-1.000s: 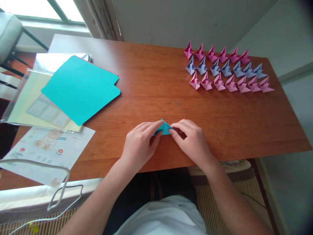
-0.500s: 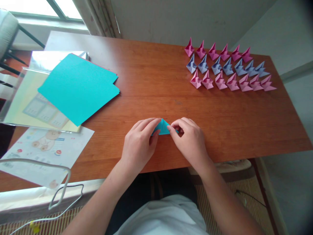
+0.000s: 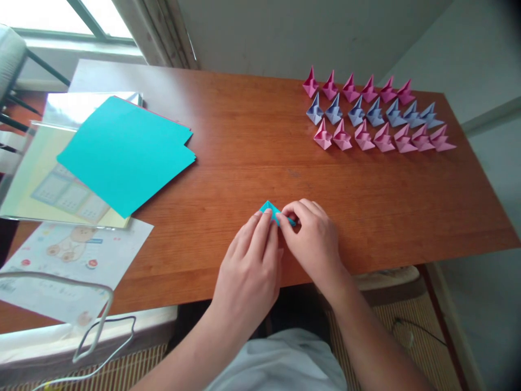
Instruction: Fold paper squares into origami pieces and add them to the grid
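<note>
A small folded piece of turquoise paper (image 3: 269,208) lies near the front edge of the wooden table (image 3: 244,141), mostly covered by my fingers. My left hand (image 3: 252,266) lies over its left part with the fingers pressed down on it. My right hand (image 3: 311,239) pinches its right side between thumb and forefinger. Only the paper's far tip and a thin edge show.
A stack of turquoise sheets (image 3: 124,152) rests on a clear plastic sleeve (image 3: 61,163) at the left, with a printed leaflet (image 3: 73,255) below it. Three rows of folded pink and blue paper figures (image 3: 374,114) stand at the back right. A chair (image 3: 12,60) is at far left.
My left hand has shifted right and swung over the folded paper, covering more of it. My right hand stays pinching the right side. The view has tilted slightly.
</note>
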`<state>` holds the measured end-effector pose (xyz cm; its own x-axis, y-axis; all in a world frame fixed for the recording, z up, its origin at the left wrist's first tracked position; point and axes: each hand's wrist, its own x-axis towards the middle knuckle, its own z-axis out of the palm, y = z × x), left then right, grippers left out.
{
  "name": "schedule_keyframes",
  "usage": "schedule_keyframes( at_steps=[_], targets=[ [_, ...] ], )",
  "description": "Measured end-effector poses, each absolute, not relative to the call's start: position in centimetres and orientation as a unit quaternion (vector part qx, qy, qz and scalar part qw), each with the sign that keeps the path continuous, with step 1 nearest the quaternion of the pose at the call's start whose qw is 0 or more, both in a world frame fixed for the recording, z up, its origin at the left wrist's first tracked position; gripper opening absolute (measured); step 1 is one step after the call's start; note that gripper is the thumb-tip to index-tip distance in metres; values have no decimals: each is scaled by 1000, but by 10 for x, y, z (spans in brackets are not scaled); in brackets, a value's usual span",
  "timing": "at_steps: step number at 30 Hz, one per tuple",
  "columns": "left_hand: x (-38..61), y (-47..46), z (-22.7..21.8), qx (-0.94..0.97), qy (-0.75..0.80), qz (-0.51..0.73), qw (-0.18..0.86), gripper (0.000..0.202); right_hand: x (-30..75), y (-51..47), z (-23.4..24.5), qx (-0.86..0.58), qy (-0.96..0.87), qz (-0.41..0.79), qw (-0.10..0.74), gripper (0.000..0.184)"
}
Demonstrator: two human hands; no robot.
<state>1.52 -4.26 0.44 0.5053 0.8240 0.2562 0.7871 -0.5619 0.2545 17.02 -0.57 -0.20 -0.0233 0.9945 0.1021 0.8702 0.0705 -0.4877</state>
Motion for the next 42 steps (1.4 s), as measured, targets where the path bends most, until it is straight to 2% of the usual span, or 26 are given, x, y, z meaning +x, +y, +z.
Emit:
schedule_keyframes(
  at_steps=[5, 15, 18, 20, 42],
  targets=[
    [28, -53, 2, 861, 490, 121, 62, 62, 169, -5, -1, -668, -696, 144, 221, 18],
    [28, -50, -1, 859, 493, 118, 75, 63, 175, 1, 0, -638, -714, 180, 226, 4],
    [28, -50, -1, 858, 494, 118, 79, 63, 178, 10, 3, -594, -739, 212, 236, 21],
    [28, -50, -2, 857, 496, 116, 78, 63, 179, 16, 6, -570, -753, 230, 233, 26],
    [28, -50, -5, 855, 499, 110, 83, 66, 187, 39, 8, -542, -739, 321, 241, 18]
  ],
)
